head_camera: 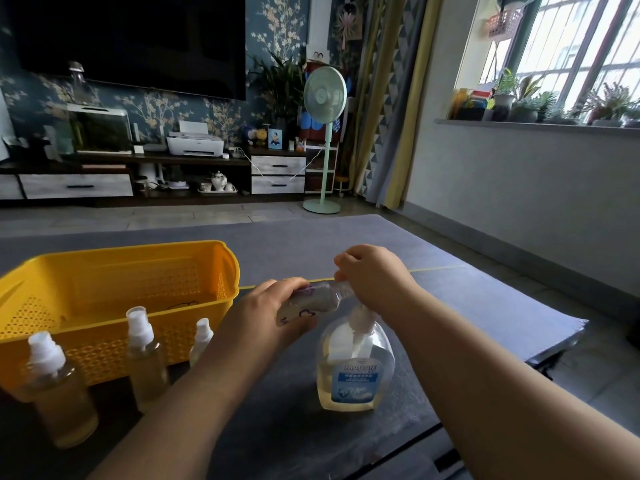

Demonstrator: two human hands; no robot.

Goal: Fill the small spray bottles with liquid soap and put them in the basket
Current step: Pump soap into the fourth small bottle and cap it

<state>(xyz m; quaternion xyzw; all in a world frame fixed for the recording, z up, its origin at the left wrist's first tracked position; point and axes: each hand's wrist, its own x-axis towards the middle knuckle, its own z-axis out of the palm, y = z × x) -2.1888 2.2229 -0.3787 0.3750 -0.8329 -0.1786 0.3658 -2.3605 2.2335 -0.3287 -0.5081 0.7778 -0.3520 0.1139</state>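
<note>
A small clear bottle [311,301] is held on its side in both hands above the middle of the dark bench [277,431]. The left hand [273,308] is wrapped around the body of the bottle, with the fingers curled over its top. The right hand [375,275] is closed over the neck end, with the fingers bent down around it. What is pinched there cannot be told, as the neck is hidden under the fingers.

Directly below the hands, a soap bottle [355,375] with a blue label is stood upright on the bench. Pale yellow liquid is seen in its lower part, and its white pump is partly covered by the right hand.

A yellow basket [121,252] with perforated walls is set toward the far left of the bench. Three spray bottles [145,358] with white nozzles are lined up upright along its near wall, outside it. Yellowish liquid is seen in the two bottles on the left. The third is partly hidden behind the left forearm.

Beyond the bench, a pale green standing fan [325,95] is placed on the floor. A dark television [131,36] is mounted on the floral wall. Potted plants [540,102] are lined up on the windowsill at the right.
</note>
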